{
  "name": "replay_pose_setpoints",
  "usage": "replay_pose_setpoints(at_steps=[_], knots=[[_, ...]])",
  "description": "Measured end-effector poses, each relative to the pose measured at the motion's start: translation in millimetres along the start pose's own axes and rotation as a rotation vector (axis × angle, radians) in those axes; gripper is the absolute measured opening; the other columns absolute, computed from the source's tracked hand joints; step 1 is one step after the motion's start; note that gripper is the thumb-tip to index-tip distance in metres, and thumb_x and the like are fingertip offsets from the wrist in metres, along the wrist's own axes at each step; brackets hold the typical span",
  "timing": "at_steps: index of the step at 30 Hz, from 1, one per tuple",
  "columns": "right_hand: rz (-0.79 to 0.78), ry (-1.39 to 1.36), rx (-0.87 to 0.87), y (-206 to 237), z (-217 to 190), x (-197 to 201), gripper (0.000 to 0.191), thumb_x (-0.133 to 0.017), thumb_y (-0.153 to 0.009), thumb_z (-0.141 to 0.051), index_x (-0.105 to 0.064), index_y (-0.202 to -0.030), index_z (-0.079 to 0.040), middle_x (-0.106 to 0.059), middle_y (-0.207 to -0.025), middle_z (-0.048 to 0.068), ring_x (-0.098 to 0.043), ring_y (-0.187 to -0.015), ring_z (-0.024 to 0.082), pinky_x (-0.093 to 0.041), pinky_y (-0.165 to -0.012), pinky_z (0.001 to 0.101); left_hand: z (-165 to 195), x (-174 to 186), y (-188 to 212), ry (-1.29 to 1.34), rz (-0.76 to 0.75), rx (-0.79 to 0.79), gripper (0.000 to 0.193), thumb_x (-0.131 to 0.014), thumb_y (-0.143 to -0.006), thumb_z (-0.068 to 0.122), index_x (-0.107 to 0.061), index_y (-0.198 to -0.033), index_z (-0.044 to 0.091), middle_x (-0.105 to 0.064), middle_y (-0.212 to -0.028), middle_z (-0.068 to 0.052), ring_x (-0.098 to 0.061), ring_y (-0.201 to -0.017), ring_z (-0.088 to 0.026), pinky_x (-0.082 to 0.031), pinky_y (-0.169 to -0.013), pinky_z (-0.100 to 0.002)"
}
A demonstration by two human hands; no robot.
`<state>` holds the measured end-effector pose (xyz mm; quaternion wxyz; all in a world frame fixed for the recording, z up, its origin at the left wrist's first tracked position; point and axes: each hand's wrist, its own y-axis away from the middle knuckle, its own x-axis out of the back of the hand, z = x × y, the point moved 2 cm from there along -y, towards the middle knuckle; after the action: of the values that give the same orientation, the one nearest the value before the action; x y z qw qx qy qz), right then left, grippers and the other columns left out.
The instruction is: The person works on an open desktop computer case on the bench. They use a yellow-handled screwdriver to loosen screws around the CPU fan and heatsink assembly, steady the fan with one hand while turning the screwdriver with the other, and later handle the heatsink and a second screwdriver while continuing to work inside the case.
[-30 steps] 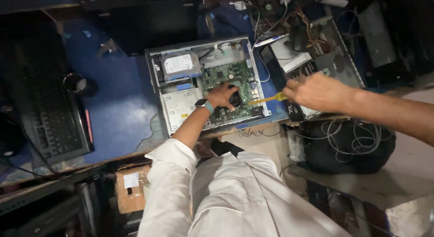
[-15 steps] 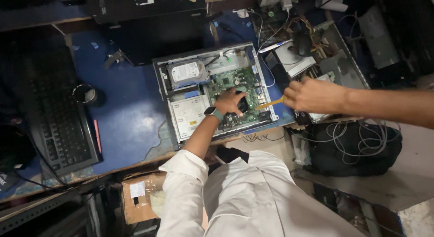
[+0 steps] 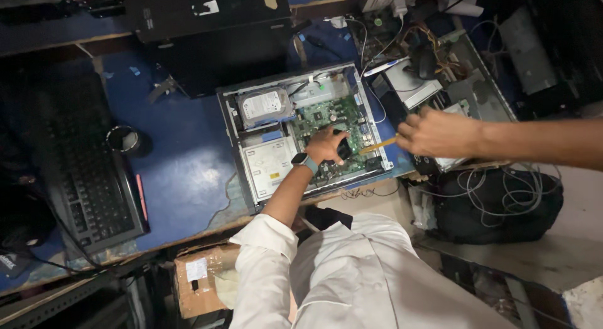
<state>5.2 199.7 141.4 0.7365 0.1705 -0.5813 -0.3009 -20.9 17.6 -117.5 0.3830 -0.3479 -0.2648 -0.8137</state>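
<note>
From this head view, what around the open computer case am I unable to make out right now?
- Part under the left hand: the hand covers it.
- Yellow tool: its grip is hidden in the blurred right hand; its tip is too small to tell contact.
- Circuit board detail: too small.
- Keyboard: far end lost in dark.

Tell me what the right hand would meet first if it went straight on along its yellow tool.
Probably the black part that the left hand holds over the green board. The right hand aims its yellow tool left at it. Height is unclear, so it might pass above.
</note>
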Motion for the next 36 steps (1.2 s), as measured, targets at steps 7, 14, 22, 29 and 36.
replay_pose_setpoints(at_steps=[7,14,22,29,36], knots=[[-0.393,-0.447,-0.408,-12,2,-13,0.022,-0.062,-0.094,-0.021,-0.065,-0.106,-0.003,-0.071,-0.093,0.013,-0.074,-0.088,0.032,-0.06,-0.076,0.0453,2,0,-1,-0.011,-0.02,0.015,0.108,-0.098,-0.051,0.045,-0.048,-0.147,0.031,-0.047,-0.142,-0.024,-0.052,-0.129,-0.045,-0.046,-0.105,-0.051],[-0.13,-0.178,-0.124,-10,-12,-9,0.038,-0.068,-0.079,-0.009,-0.059,-0.115,0.002,-0.066,-0.097,0.016,-0.074,-0.081,0.032,-0.06,-0.066,0.0427,3,1,1,0.032,-0.042,0.017,0.105,-0.098,-0.052,0.041,-0.049,-0.144,0.029,-0.049,-0.139,-0.021,-0.052,-0.129,-0.045,-0.047,-0.103,-0.051],[-0.192,-0.157,-0.143,-11,-10,-13,0.019,-0.064,-0.085,-0.013,-0.065,-0.099,0.0,-0.07,-0.092,0.015,-0.075,-0.081,0.031,-0.06,-0.067,0.0428,5,1,-1,-0.006,-0.047,0.022,0.105,-0.098,-0.051,0.042,-0.049,-0.144,0.03,-0.05,-0.138,-0.02,-0.055,-0.126,-0.044,-0.049,-0.101,-0.05],[-0.193,-0.348,-0.217,-13,-2,-19,0.036,-0.068,-0.082,-0.011,-0.06,-0.115,0.0,-0.072,-0.088,0.015,-0.074,-0.079,0.033,-0.059,-0.066,0.0445,2,-2,-3,-0.017,-0.058,0.067,0.103,-0.097,-0.054,0.043,-0.049,-0.144,0.032,-0.05,-0.141,-0.019,-0.059,-0.123,-0.044,-0.051,-0.1,-0.05],[-0.277,-0.388,-0.242,-11,10,-33,0.024,-0.069,-0.088,-0.021,-0.071,-0.101,0.0,-0.072,-0.089,0.015,-0.073,-0.082,0.03,-0.059,-0.072,0.0415,5,0,-2,-0.013,-0.089,0.097,0.104,-0.098,-0.053,0.042,-0.048,-0.144,0.032,-0.048,-0.142,-0.019,-0.058,-0.123,-0.044,-0.051,-0.099,-0.051]])
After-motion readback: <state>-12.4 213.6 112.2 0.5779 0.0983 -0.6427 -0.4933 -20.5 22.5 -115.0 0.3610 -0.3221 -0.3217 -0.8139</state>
